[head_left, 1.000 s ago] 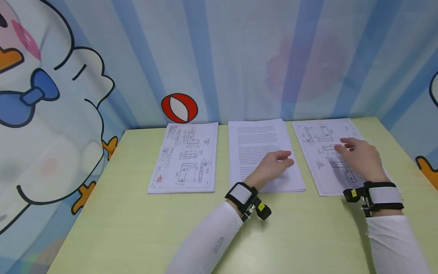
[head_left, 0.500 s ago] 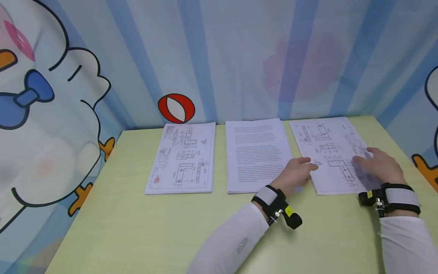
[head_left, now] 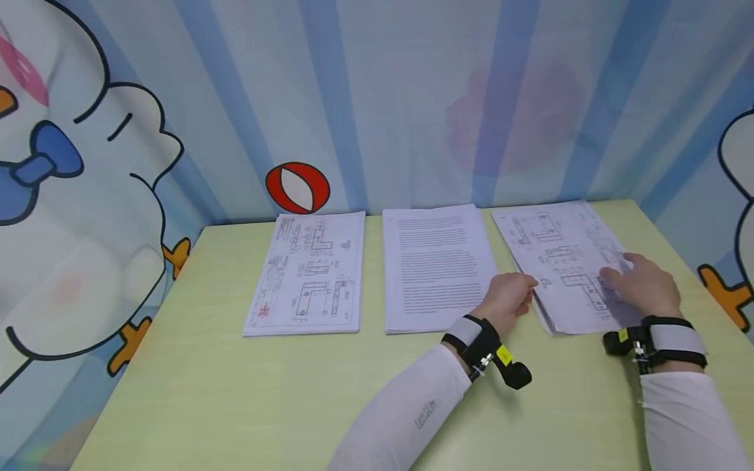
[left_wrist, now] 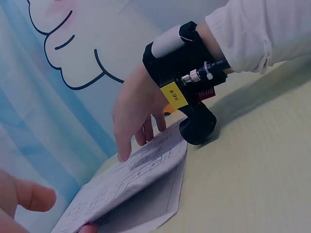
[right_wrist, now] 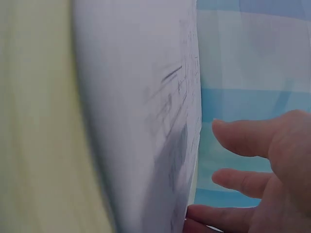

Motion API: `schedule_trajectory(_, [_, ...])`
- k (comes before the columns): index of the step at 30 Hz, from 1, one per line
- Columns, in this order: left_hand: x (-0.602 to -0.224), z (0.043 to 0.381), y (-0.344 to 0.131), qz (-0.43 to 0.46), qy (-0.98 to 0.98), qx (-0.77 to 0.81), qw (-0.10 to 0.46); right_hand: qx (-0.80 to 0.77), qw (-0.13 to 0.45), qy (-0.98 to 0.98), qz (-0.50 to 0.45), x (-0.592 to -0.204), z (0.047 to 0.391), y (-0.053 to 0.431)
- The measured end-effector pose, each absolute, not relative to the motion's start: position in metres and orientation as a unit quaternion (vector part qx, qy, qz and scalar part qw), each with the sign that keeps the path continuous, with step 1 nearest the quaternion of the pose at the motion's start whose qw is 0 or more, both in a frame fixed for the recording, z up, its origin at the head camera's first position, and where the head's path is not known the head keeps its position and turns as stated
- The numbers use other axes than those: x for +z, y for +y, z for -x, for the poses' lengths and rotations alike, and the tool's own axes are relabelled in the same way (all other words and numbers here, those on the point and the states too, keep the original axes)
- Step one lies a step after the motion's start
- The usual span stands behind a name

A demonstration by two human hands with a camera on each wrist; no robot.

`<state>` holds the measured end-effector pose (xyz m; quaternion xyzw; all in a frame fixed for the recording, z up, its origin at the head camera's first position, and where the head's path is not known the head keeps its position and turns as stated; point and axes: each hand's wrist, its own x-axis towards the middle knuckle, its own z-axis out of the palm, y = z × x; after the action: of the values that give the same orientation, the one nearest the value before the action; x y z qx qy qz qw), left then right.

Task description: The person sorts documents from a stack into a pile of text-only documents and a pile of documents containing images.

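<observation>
A stack of technical drawings (head_left: pixel 574 252) lies at the right of the table, its left side lifted in a loose bend. My left hand (head_left: pixel 506 301) holds that raised edge with curled fingers. In the left wrist view, one fingertip (left_wrist: pixel 89 228) shows at the underside of the lifted drawing sheets (left_wrist: pixel 131 187), with another finger above them; the rest of the grip is cut off. My right hand (head_left: pixel 645 284) is at the stack's right side. In the right wrist view, its thumb and one finger stand apart from the paper, while its lower fingers (right_wrist: pixel 218 216) touch the edge.
A stack of printed text pages (head_left: pixel 438 261) lies in the middle, just left of my left hand. Further left is another stack of drawings (head_left: pixel 309 275) with a red stamp. A striped curtain (head_left: pixel 406 98) hangs along the back edge of the table (head_left: pixel 265 399).
My left hand has moved right from over the text pages to the right stack and raised its left edge. My right hand has come down from above the drawings to their right side.
</observation>
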<state>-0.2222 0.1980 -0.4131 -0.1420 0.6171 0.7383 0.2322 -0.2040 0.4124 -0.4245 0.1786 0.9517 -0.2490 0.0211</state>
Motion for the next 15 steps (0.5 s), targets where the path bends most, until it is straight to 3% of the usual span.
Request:
schedule_trajectory(9, [-0.427,0.228,0.203,0.124,0.602,0.753,0.237,-0.225,0.025,0.960,-0.166,-0.422,0.207,0.399])
schedule_trajectory(15, [-0.434,0.228,0.205,0.090,0.636,0.736,0.214,-0.239,-0.001,0.951,-0.198,-0.421,0.207,0.398])
